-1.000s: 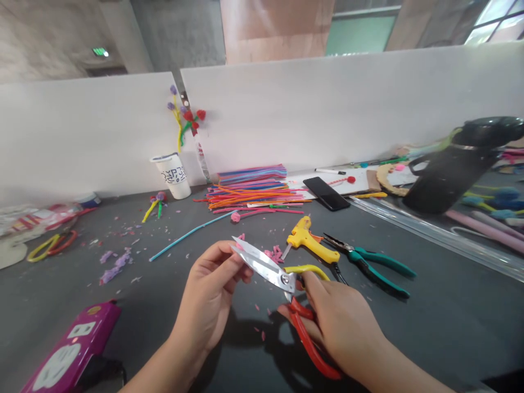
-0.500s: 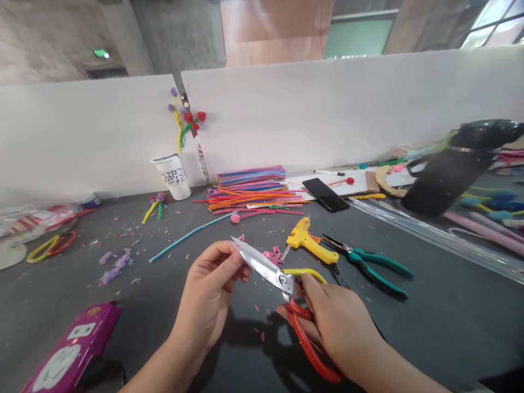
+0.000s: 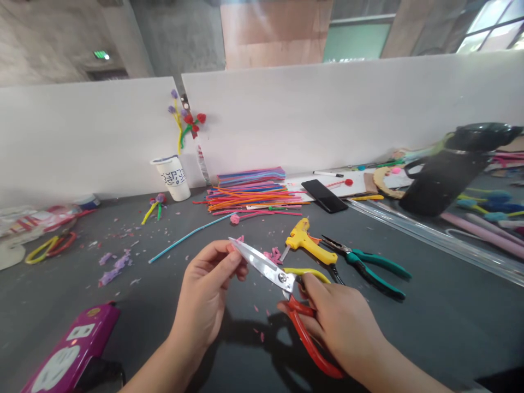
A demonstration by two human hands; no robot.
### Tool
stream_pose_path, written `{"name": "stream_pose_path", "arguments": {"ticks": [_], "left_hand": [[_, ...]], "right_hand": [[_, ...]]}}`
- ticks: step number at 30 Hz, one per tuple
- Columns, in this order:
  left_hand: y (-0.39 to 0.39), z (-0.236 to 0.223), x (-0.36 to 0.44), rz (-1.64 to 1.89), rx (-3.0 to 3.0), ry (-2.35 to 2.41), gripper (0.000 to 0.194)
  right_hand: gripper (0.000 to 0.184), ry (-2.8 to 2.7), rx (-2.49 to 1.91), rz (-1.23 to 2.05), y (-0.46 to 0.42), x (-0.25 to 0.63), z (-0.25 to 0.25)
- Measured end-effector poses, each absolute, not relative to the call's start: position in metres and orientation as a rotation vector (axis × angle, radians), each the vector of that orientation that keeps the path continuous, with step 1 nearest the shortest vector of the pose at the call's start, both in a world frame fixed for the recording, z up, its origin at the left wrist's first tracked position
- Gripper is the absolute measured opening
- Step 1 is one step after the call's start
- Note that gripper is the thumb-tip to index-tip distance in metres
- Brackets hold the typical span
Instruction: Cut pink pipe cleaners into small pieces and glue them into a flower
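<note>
- Left hand (image 3: 202,292): thumb and forefinger pinched on a small pink piece (image 3: 231,248), mostly hidden by the fingers and blade.
- Right hand (image 3: 347,322): gripping the scissors (image 3: 282,277) by their red and yellow handles; blades nearly together, tips at the left fingertips.
- Position: both hands and the scissors are above the middle of the desk (image 3: 164,327), in front of its back edge.
- Caution, cut hazard: the blade tips lie right beside the left thumb and forefinger. A slip of either hand could nick the skin.
- Caution, overcutting: the fingers mask the piece, so a misjudged blade angle could remove too much.
- Caution, loss: a loose pinch could drop the piece among the pink clippings (image 3: 273,255).
- Caution, snagging: a wide handle swing could strike the glue gun (image 3: 311,245) or its cord.
</note>
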State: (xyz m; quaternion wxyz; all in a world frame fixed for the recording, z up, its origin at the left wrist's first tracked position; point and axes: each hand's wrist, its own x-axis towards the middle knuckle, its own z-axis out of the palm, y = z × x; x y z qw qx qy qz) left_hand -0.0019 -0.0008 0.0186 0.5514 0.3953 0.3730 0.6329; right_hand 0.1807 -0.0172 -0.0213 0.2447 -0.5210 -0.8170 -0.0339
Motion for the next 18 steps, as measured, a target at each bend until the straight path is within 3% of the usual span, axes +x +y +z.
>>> {"name": "stream_pose_path", "arguments": {"ticks": [8, 13, 18], "left_hand": [[-0.003, 0.013, 0.006, 0.992, 0.941, 0.84, 0.01], [-0.005, 0.004, 0.012, 0.724, 0.966, 0.841, 0.011], [-0.005, 0.005, 0.012, 0.7, 1.042, 0.905, 0.013]], "right_hand": [[0.022, -1.642, -1.299, 1.092, -0.01, 0.171, -0.005], [0.018, -1.447, -1.242, 1.391, -0.007, 0.169, -0.001], [0.008, -1.528, -1.213, 1.428, -0.007, 0.169, -0.002]]}}
